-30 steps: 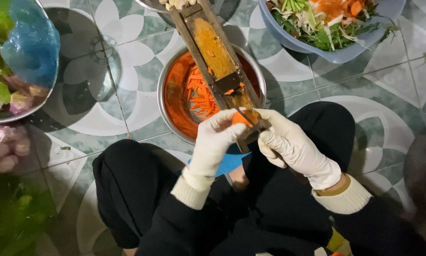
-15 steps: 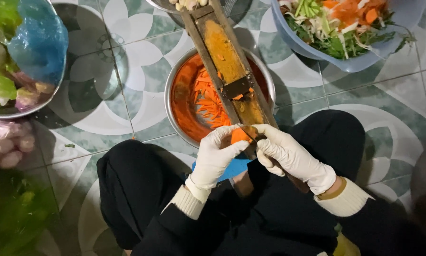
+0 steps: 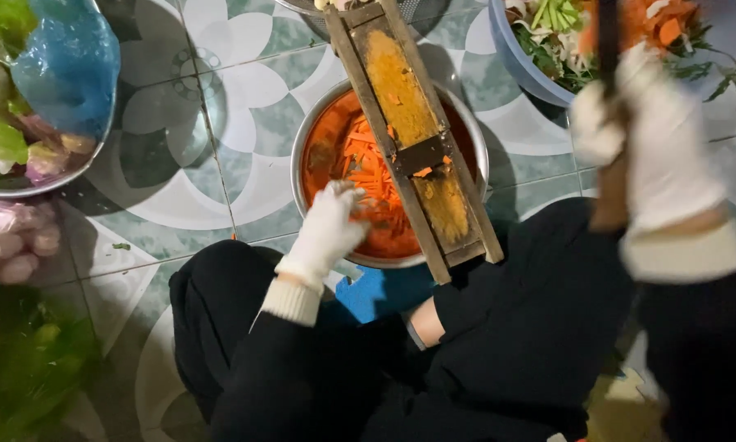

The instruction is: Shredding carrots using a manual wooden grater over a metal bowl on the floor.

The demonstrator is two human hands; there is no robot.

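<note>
The person sits on a patterned tile floor (image 3: 221,123) with a metal bowl (image 3: 302,164) between the knees, and a long wooden slicer board (image 3: 409,131) lies slanted across its rim, stained orange along its face. Shredded carrot strips (image 3: 360,160) are heaped in the bowl to the left of the board. The gloved left hand (image 3: 329,229) reaches down to the bowl's near edge, fingers loosely curled at the shreds; it looks to be touching or gathering them, though whether it grips any is hard to tell. The gloved right hand (image 3: 654,139) is raised well away from the board, blurred, and closed around a dark upright handle (image 3: 607,49) whose working end is out of view. Behind it sits a blue bowl (image 3: 515,57) of mixed cut vegetables, and at the far left a metal dish (image 3: 49,176) with greens and a blue bag (image 3: 65,65). The slicing seems paused, with no carrot piece on the board; the step in hand looks like clearing or levelling the shreds. A next move would call for freeing the right hand and steadying the board.
</note>
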